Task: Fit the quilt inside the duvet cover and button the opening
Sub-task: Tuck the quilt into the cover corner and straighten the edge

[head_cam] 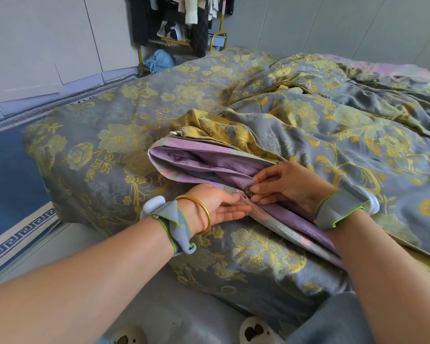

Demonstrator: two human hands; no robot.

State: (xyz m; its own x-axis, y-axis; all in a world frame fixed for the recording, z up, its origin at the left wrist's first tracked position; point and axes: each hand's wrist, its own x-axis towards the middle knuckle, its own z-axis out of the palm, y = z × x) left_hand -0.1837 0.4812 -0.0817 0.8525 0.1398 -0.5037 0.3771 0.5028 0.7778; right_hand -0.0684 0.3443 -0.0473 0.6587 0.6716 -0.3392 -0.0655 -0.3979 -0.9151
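A small dark button [248,194] sits at the middle of the frame, on the open edge of the duvet cover [114,145], a grey cloth with yellow flowers that lies rumpled across most of the picture. The right hand [292,187] comes in from the right and pinches the button and the hem around it with curled fingertips. The left hand [221,207] meets it from the left, thumb above and fingers below, nipping the other hem just beside the button. Up and left of the hands the opening gapes, and the purple quilt [199,157] shows inside it in folds. A gold bangle [205,214] rings the left wrist, and grey wrist bands [340,209] with green edging wrap both wrists. A blue rug [10,170] with a patterned border lies at the left edge. A clothes rack [179,21] stands at top centre with a blue bag [159,62] at its foot. Pale slippers [253,330] show at the bottom edge.
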